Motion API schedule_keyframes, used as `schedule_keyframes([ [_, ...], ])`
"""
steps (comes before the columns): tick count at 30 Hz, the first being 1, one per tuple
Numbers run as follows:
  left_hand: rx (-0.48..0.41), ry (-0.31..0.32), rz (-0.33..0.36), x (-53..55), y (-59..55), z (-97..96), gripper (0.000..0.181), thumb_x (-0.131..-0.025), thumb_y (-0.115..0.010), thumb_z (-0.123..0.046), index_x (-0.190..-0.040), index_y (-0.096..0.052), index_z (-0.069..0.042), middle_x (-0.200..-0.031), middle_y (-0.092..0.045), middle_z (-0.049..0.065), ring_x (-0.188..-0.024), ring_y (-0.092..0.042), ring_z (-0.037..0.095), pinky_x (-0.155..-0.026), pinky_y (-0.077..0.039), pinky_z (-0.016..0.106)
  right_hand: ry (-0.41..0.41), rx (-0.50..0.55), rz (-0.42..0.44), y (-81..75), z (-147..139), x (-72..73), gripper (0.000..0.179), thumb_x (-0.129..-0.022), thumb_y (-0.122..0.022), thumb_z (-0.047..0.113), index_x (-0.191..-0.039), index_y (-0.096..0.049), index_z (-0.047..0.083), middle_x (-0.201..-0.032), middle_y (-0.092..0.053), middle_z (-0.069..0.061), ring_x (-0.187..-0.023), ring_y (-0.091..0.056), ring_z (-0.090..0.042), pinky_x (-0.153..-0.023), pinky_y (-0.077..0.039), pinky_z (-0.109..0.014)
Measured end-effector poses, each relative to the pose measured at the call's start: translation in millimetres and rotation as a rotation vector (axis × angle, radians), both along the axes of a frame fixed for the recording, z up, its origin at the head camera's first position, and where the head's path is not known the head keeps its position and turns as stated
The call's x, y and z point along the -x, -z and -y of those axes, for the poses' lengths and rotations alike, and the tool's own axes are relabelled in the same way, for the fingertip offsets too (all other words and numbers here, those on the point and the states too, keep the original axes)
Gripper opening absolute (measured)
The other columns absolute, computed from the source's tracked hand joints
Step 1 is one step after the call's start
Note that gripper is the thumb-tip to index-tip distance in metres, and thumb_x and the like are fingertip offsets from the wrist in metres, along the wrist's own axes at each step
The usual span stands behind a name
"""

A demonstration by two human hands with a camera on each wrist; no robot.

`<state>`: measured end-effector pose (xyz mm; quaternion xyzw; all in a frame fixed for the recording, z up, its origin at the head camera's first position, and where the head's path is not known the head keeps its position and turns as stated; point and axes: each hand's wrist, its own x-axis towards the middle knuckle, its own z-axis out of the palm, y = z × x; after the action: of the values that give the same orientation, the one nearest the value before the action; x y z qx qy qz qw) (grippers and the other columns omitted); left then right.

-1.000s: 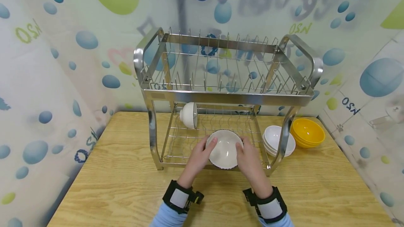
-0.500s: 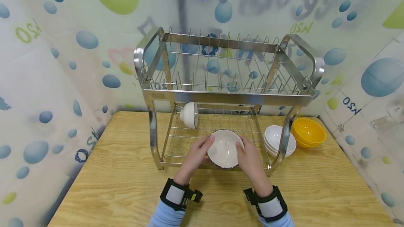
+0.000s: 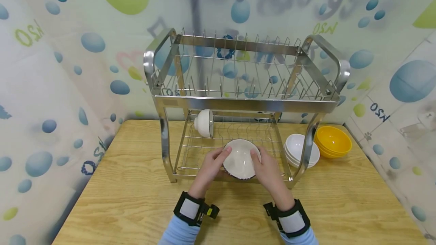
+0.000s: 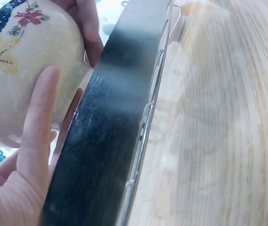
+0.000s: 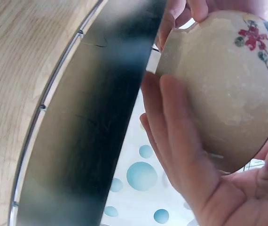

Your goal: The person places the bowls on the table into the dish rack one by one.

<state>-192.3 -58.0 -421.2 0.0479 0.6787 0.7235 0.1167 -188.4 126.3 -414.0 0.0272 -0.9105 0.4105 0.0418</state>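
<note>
Dotted sheeting (image 3: 93, 42) backs a wooden table (image 3: 119, 184) and a steel rack (image 3: 245, 105), whose front post (image 3: 308, 144) partly hides stacked white bowls (image 3: 295, 147). Sleeves (image 3: 179, 231) are cut off below. Left hand (image 3: 209, 167) and right hand (image 3: 268, 170) grip opposite sides of a cream bowl (image 3: 240, 160), thumbs inside, fingers outside, by the lower tier's front; whether it touches the rack is unclear
</note>
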Motion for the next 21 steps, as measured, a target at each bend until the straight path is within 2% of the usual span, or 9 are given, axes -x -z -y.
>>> schedule_keyframes([
  [4,-0.007,-0.012,0.001,-1.4,-3.1,-0.4,0.047,-0.099,-0.048,-0.033,-0.128,-0.054,0.003,-0.105,-0.063,0.021,-0.08,-0.064,0.015,-0.066,-0.058,0.042,-0.008,0.003,0.0,1.6,-1.0,-1.2,0.048,-0.103,-0.034,0.036,-0.13,-0.05,0.0,-0.121,-0.06,-0.027,-0.114,-0.056,-0.043,-0.093,-0.045,-0.055],
  [8,-0.02,-0.027,0.005,-0.8,-2.3,-0.7,0.046,-0.099,-0.048,-0.034,-0.126,-0.056,0.002,-0.104,-0.062,0.02,-0.08,-0.064,0.015,-0.067,-0.058,0.044,0.016,0.051,0.02,1.0,-3.2,-1.7,0.055,-0.103,-0.027,0.042,-0.131,-0.049,-0.001,-0.121,-0.06,-0.027,-0.111,-0.059,-0.04,-0.089,-0.05,-0.051],
  [10,-0.025,-0.048,0.008,3.0,6.3,-0.9,0.048,-0.097,-0.05,-0.038,-0.126,-0.057,0.001,-0.105,-0.062,0.019,-0.079,-0.064,0.015,-0.065,-0.058,0.044,0.047,0.086,0.006,-0.4,-5.2,-3.4,0.055,-0.103,-0.028,0.043,-0.129,-0.051,0.0,-0.117,-0.062,-0.026,-0.104,-0.063,-0.037,-0.08,-0.055,-0.044],
  [15,-0.029,-0.103,0.018,12.3,27.4,-0.7,0.058,-0.092,-0.054,-0.049,-0.128,-0.056,-0.003,-0.11,-0.061,0.021,-0.08,-0.066,0.018,-0.065,-0.058,0.043,0.13,0.171,-0.084,-3.2,-13.9,-8.8,0.044,-0.101,-0.039,0.04,-0.121,-0.057,0.005,-0.105,-0.067,-0.017,-0.086,-0.069,-0.028,-0.063,-0.056,-0.025],
  [21,-0.051,-0.12,0.027,14.6,27.9,1.1,0.058,-0.094,-0.052,-0.047,-0.131,-0.054,-0.002,-0.113,-0.06,0.022,-0.084,-0.066,0.02,-0.067,-0.058,0.044,0.211,0.169,-0.205,-4.6,-27.7,-13.3,0.037,-0.099,-0.046,0.035,-0.116,-0.059,0.005,-0.096,-0.07,-0.01,-0.077,-0.07,-0.022,-0.06,-0.051,-0.017],
])
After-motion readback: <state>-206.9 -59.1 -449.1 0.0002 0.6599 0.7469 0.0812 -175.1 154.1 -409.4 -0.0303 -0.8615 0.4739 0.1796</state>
